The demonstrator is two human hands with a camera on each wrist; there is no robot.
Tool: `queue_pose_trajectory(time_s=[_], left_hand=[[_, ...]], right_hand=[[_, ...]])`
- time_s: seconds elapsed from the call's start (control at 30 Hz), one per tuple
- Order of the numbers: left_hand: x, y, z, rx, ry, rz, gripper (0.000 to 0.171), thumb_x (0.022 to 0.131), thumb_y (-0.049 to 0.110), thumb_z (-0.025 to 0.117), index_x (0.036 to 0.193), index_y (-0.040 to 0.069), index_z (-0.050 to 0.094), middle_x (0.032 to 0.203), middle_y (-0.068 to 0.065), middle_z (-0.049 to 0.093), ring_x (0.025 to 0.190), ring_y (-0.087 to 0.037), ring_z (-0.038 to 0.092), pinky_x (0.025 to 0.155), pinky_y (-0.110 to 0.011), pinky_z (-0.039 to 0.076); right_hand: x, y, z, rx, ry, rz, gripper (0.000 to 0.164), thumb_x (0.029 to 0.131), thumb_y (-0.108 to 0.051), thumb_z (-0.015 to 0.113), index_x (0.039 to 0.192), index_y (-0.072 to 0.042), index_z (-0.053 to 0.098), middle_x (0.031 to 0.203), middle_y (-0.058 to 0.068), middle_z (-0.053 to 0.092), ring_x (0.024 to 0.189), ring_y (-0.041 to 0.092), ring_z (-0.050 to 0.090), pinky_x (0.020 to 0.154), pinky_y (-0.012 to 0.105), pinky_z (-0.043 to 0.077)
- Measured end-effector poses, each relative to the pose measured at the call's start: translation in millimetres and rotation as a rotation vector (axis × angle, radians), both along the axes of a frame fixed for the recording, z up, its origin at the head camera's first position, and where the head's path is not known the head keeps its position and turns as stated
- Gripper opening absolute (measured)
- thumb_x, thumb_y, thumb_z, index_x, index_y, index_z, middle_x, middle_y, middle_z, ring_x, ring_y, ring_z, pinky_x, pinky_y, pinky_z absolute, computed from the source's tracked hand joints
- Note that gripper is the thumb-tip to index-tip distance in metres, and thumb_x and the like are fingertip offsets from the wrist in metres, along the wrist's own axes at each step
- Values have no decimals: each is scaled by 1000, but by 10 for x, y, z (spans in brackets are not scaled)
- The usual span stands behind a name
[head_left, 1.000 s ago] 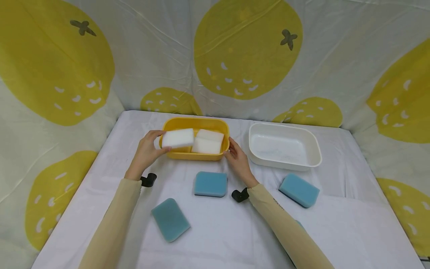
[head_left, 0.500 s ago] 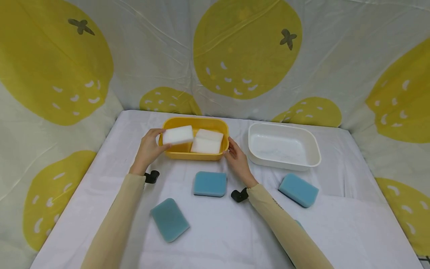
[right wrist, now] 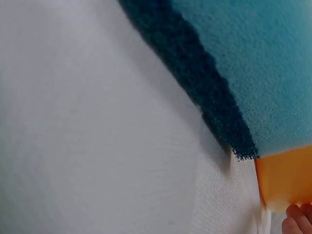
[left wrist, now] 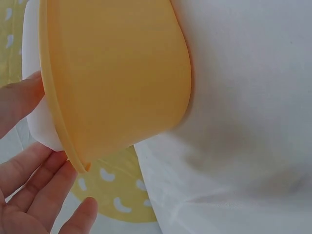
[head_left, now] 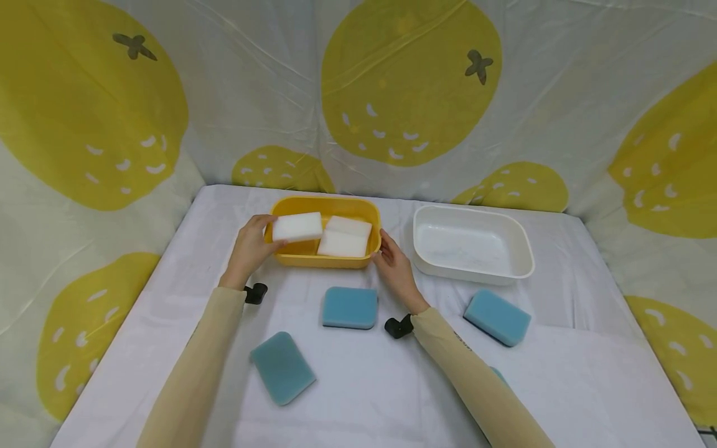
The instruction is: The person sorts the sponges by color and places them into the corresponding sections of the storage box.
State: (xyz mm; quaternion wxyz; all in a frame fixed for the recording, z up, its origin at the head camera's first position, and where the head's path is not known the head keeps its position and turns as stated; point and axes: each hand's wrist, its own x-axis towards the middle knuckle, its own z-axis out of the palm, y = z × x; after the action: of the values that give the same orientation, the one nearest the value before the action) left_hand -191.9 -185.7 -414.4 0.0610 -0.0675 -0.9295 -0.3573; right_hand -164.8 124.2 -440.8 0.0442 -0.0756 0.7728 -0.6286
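In the head view my left hand [head_left: 249, 249] pinches a white sponge [head_left: 297, 226] between thumb and fingers, over the left end of a yellow bin [head_left: 302, 261]. The left wrist view shows that white sponge [left wrist: 46, 124] standing above the bin's rim, fingers behind it. More white sponges [head_left: 343, 242] lie in the bin's right half, one overlapping another. My right hand [head_left: 396, 270] holds the bin's right end by the rim, thumb at the front corner. In the right wrist view only a few fingertips [right wrist: 296, 220] show beside the yellow wall.
A white bin [head_left: 473, 246] stands right of the yellow one. Blue sponges with dark undersides lie on the white cloth: one in front of the yellow bin [head_left: 350, 308], one at front left [head_left: 283, 368], one at right [head_left: 497, 317]. Another [head_left: 498, 374] is mostly hidden by the right forearm.
My left hand, with the white sponge, has shifted slightly up and to the right over the bin, then settled slightly lower. The right hand stays at the bin's right end.
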Motion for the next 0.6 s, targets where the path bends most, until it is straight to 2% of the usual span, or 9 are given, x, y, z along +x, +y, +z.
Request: queue_pose_trajectory(time_s=[0.1,0.17,0.23,0.33,0.4,0.47,0.6], left_hand=[[-11,8,-11,0,7,1,59,81,11,78,129,-10,52,133,-26,47,122,-41,44,106,-49,33],[-16,11,-14,1,8,6,59,81,11,78,130,-10,51,133,-26,46,122,-41,44,106,-49,33],[-20,16,-15,2,3,9,59,81,10,77,130,-11,51,134,-26,46,123,-41,43,106,-49,32],[-31,17,-26,1,-3,7,59,81,9,76,131,-11,50,135,-26,45,124,-41,42,106,-49,32],[-43,15,-42,-1,-5,4,59,82,9,76,131,-10,49,136,-26,44,125,-41,42,107,-48,32],[-54,11,-61,-4,-5,-2,60,82,8,75,132,-11,48,137,-26,43,125,-41,41,107,-48,31],[-60,10,-81,-11,-11,-14,62,83,9,75,135,-10,46,138,-26,42,127,-40,40,108,-48,30]], right_hand=[[52,-11,96,13,5,3,58,97,-1,51,148,6,23,148,28,31,134,38,35,109,40,31],[49,-10,93,10,-3,2,58,98,-1,51,148,6,23,148,27,30,134,37,35,109,39,30],[8,4,-8,4,9,-5,59,98,-3,52,149,3,24,149,25,31,134,35,36,109,38,31],[4,10,-26,-4,8,-6,58,98,-4,53,149,2,25,149,23,32,134,33,36,109,37,31],[12,7,-22,-1,17,-7,58,98,-4,53,149,2,26,149,24,32,134,33,36,109,37,31],[52,-8,72,3,8,-1,58,98,-3,52,149,4,25,148,25,31,134,34,35,109,38,31],[52,-11,75,10,12,-3,58,98,-3,52,149,4,25,148,25,32,134,34,35,109,39,31]])
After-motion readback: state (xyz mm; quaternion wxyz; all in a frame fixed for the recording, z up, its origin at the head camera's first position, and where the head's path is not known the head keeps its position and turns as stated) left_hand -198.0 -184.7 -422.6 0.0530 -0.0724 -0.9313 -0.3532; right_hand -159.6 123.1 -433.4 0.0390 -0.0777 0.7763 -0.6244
